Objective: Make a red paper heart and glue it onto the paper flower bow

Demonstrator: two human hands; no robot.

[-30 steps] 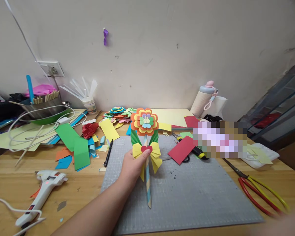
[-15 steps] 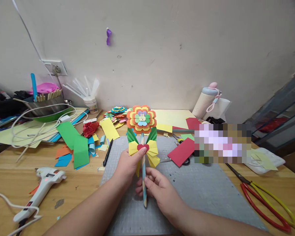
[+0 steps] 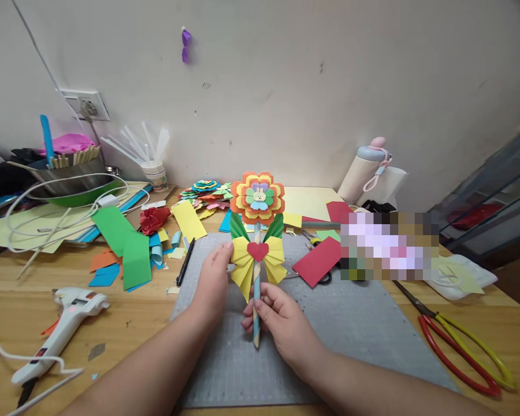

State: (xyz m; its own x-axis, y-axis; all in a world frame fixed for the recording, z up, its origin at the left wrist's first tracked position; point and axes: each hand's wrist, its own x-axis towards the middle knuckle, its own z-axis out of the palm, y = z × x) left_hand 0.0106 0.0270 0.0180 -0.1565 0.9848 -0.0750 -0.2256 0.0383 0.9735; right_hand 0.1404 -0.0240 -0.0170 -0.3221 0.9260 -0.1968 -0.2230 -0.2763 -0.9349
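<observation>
A paper flower (image 3: 257, 199) stands upright over the cutting mat, with layered orange, yellow, purple, green and blue petals and a small face at its centre. Its stem (image 3: 256, 320) is wound in blue and cream stripes. Two green leaves, a yellow pleated bow (image 3: 272, 257) and a red heart (image 3: 257, 251) sit below the petals. My right hand (image 3: 286, 320) is closed around the lower stem, fingers partly behind it. My left hand (image 3: 212, 280) has its fingers curled together, fingertips at the bow's left edge; part of its grip is hidden.
The grey cutting mat (image 3: 351, 358) lies under both hands. A glue gun (image 3: 65, 326) and green paper strips (image 3: 136, 260) are on the left, a black pen (image 3: 185, 262) beside the mat. On the right are red paper (image 3: 318, 261), large scissors (image 3: 455, 341) and a bottle (image 3: 361, 173).
My right hand came in from the lower right and took hold of the lower stem. My left hand let go of the stem below the heart and shifted left to the bow's edge.
</observation>
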